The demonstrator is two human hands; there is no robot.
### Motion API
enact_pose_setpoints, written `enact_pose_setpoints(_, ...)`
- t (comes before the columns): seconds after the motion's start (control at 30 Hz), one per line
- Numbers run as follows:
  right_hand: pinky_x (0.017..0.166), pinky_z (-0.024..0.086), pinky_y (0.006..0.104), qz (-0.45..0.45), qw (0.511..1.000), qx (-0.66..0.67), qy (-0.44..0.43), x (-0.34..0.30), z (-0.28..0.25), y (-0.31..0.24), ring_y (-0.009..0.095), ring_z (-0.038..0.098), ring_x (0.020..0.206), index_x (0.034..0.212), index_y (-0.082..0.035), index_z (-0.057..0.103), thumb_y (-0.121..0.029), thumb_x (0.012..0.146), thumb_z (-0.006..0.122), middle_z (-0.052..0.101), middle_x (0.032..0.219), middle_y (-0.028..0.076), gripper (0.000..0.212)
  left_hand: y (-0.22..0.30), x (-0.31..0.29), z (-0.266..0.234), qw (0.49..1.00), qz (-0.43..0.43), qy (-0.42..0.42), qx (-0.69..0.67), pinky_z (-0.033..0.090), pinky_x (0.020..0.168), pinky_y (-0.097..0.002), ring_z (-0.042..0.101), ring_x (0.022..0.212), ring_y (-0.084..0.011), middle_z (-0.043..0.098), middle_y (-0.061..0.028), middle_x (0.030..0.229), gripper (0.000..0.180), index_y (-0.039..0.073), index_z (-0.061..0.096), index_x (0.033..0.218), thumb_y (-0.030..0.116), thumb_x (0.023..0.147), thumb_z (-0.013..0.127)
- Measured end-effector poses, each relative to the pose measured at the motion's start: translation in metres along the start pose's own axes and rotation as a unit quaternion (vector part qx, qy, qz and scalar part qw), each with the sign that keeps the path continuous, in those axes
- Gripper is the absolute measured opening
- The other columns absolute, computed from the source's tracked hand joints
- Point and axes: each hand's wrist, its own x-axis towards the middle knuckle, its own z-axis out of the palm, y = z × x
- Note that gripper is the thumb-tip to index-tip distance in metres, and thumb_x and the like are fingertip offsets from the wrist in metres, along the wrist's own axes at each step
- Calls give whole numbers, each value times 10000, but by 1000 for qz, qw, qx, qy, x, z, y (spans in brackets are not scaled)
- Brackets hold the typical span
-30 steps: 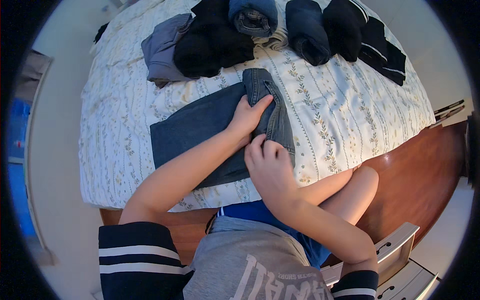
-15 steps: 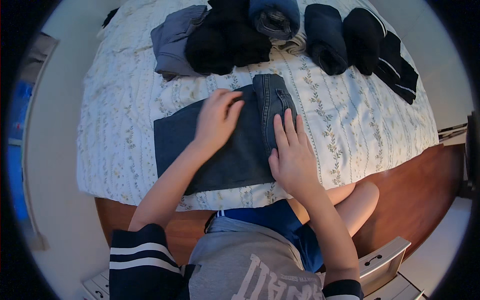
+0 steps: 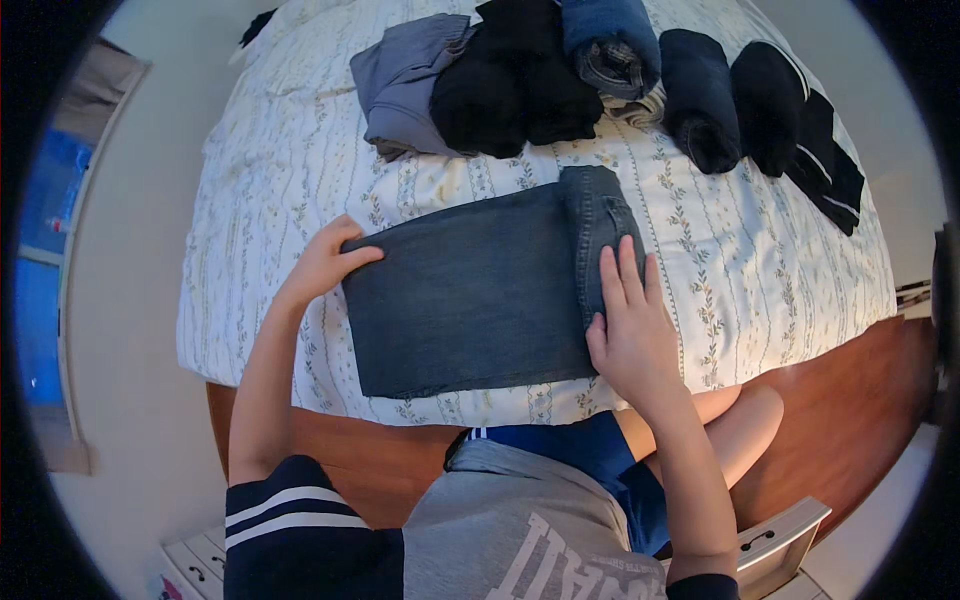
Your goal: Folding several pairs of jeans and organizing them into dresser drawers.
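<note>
Head view: left hand (image 3: 324,262) pinches jeans (image 3: 460,295) corner, right hand (image 3: 637,340) flat atop.

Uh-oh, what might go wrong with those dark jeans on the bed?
The dark jeans lie near the bed's edge, so they might slide off. The folded end might spring open if the right hand, resting on it, lifts. If the left hand tugs the corner it touches, the cloth could wrinkle.

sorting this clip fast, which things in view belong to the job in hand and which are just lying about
In the job:
dark jeans
left hand, at their far left corner
right hand, on their folded end
bed, underneath

Lying about, untouched:
grey folded garment
black bundle
blue denim roll
dark denim roll
white drawer
</note>
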Motion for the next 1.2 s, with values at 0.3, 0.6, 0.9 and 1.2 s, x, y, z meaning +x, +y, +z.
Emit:
enact_pose_setpoints(0.3, 972, 451, 561, 1, 984, -177, -35, 7, 5, -28, 528, 356, 1346, 1480, -35, 394, -241, 834, 622, 287, 1574, 190, 716, 33, -81, 66, 846, -303, 168, -405, 424, 1024, -359, 498, 1246, -236, 536, -189, 1345, 726, -33, 355, 1432, 255, 884, 734)
enact_pose_setpoints(0.6, 821, 539, 509, 25, 948, -284, -139, 29, -8, -53, 543, 428, 1281, 1497, -48, 384, -300, 935, 535, 297, 1577, 184, 633, 46, -67, 17, 962, -258, 87, -27, 460, 968, -377, 605, 1081, -314, 625, -194, 1171, 545, 9, 477, 1370, 50, 864, 675)
enact_pose_setpoints(0.9, 890, 532, 386, -193, 942, -118, -248, 63, -57, 6, 327, 561, 1108, 1348, -42, 554, -194, 824, 646, 500, 1426, 179, 553, 172, 38, 137, 967, 243, 81, 6, 240, 1190, -460, 238, 1461, -397, 284, -260, 1545, 577, -21, 367, 1459, -5, 900, 511)
enact_pose_setpoints(1.2, 1182, 282, 458, -521, 840, -109, -109, 103, -32, 61, 284, 380, 1397, 1362, -196, 489, -123, 858, 570, 496, 1435, 56, 515, 148, 5, 120, 985, 151, 57, 53, 280, 1169, -462, 301, 1433, -393, 328, -246, 1526, 571, 0, 426, 1421, 73, 880, 591)
